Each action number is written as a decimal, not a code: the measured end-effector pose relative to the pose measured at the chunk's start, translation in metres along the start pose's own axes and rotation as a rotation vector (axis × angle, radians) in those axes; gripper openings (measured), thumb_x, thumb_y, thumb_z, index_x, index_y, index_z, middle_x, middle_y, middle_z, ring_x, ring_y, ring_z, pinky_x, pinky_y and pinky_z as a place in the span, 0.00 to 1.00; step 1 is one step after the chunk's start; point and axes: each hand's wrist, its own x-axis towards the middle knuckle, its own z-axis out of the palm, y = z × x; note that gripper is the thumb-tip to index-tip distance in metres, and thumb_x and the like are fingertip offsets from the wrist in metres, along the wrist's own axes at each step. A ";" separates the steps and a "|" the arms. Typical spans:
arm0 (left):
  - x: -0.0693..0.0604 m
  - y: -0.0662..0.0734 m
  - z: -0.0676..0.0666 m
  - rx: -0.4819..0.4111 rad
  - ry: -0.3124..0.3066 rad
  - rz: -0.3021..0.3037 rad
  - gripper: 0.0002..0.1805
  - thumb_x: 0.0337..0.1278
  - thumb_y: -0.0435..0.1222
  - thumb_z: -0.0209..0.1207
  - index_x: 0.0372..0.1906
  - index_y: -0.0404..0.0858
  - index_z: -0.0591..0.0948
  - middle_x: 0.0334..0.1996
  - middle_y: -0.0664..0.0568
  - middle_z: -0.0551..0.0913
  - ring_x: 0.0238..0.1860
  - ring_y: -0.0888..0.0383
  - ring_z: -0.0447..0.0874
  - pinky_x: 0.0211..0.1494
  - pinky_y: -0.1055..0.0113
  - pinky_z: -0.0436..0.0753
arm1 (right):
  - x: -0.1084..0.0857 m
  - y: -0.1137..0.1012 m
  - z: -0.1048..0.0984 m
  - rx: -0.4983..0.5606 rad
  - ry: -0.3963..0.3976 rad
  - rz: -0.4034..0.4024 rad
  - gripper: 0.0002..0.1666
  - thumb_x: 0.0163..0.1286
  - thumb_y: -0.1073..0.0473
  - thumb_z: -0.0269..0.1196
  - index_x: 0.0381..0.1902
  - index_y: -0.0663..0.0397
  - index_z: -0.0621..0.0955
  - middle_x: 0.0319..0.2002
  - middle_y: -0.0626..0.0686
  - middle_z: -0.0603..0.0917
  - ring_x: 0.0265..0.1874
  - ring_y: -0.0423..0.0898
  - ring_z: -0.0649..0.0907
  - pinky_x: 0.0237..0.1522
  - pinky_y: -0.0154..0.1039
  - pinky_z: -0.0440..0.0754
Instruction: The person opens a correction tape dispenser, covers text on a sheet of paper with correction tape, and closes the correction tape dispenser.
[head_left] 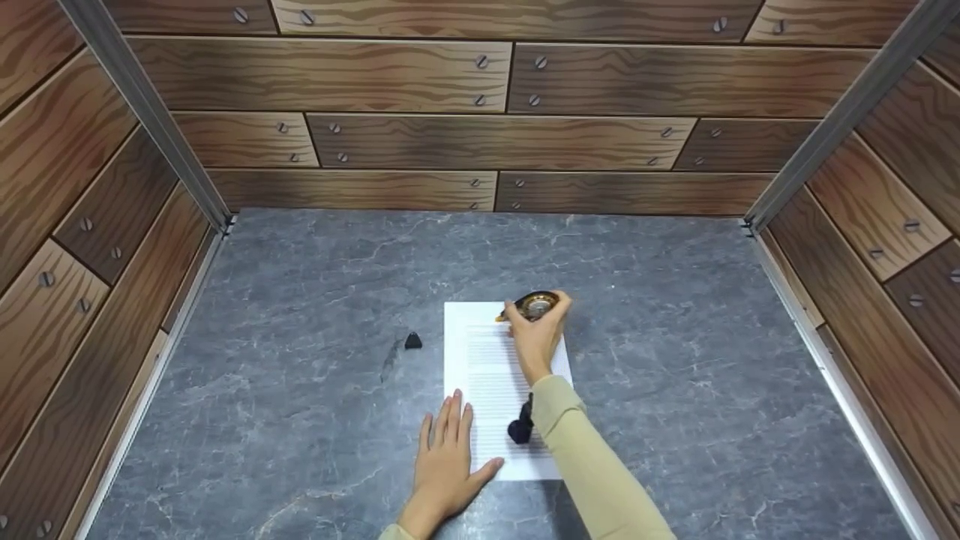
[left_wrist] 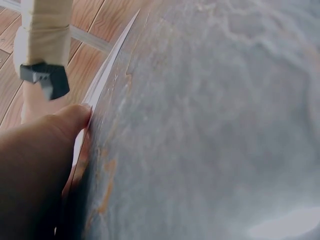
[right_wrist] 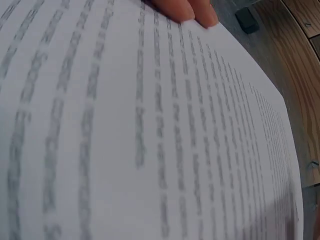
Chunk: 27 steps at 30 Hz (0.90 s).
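Note:
A printed white sheet (head_left: 491, 375) lies on the grey marbled surface, its lines of text filling much of the right wrist view. Near the sheet's top right corner, my right hand (head_left: 538, 337) grips a dark, rounded object (head_left: 537, 304) with a round clear part and an orange tip at its left end. My left hand (head_left: 444, 469) rests flat with spread fingers at the sheet's lower left, the thumb on the paper. In the left wrist view the left thumb (left_wrist: 45, 135) touches the sheet's edge (left_wrist: 102, 75).
A small black object (head_left: 413, 341) sits on the surface left of the sheet. Wood-patterned walls (head_left: 420, 75) with grey metal corner posts stand at the back and both sides. A black device (head_left: 520, 429) is at the right wrist, over the sheet.

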 end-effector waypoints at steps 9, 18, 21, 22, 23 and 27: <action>0.000 -0.001 0.001 0.016 0.044 0.013 0.51 0.60 0.68 0.49 0.74 0.33 0.63 0.77 0.39 0.53 0.76 0.45 0.52 0.74 0.43 0.52 | -0.015 0.003 0.028 -0.073 -0.006 -0.023 0.45 0.56 0.57 0.76 0.63 0.58 0.62 0.58 0.63 0.69 0.56 0.58 0.75 0.50 0.49 0.81; 0.000 -0.001 0.005 0.023 0.084 0.024 0.51 0.59 0.69 0.50 0.73 0.33 0.64 0.77 0.39 0.54 0.75 0.44 0.53 0.73 0.43 0.54 | -0.025 0.009 0.037 -0.101 -0.036 -0.040 0.46 0.56 0.58 0.76 0.64 0.60 0.62 0.58 0.64 0.68 0.62 0.60 0.71 0.61 0.53 0.73; 0.000 -0.001 0.005 0.029 0.075 0.021 0.51 0.59 0.69 0.49 0.74 0.34 0.63 0.77 0.40 0.53 0.76 0.45 0.51 0.73 0.43 0.53 | -0.026 0.009 0.038 -0.115 -0.042 -0.044 0.47 0.56 0.57 0.76 0.65 0.60 0.62 0.58 0.63 0.68 0.61 0.60 0.72 0.60 0.53 0.73; 0.000 -0.001 0.005 0.033 0.070 0.020 0.52 0.59 0.70 0.48 0.74 0.34 0.63 0.77 0.40 0.52 0.76 0.45 0.51 0.73 0.43 0.52 | -0.027 0.009 0.039 -0.120 -0.046 -0.043 0.47 0.56 0.56 0.76 0.66 0.60 0.61 0.58 0.63 0.68 0.61 0.60 0.72 0.60 0.53 0.73; 0.000 -0.001 0.006 0.035 0.066 0.019 0.52 0.59 0.70 0.48 0.74 0.34 0.63 0.77 0.40 0.52 0.76 0.45 0.50 0.73 0.43 0.52 | -0.027 0.009 0.039 -0.125 -0.049 -0.043 0.48 0.56 0.56 0.76 0.66 0.60 0.61 0.59 0.63 0.68 0.61 0.61 0.72 0.59 0.54 0.74; 0.001 -0.001 0.006 0.050 0.041 0.012 0.52 0.60 0.71 0.44 0.75 0.35 0.61 0.78 0.41 0.50 0.77 0.46 0.49 0.74 0.44 0.52 | -0.028 0.009 0.039 -0.148 -0.058 -0.045 0.48 0.58 0.55 0.75 0.68 0.58 0.61 0.60 0.62 0.66 0.60 0.61 0.72 0.58 0.55 0.75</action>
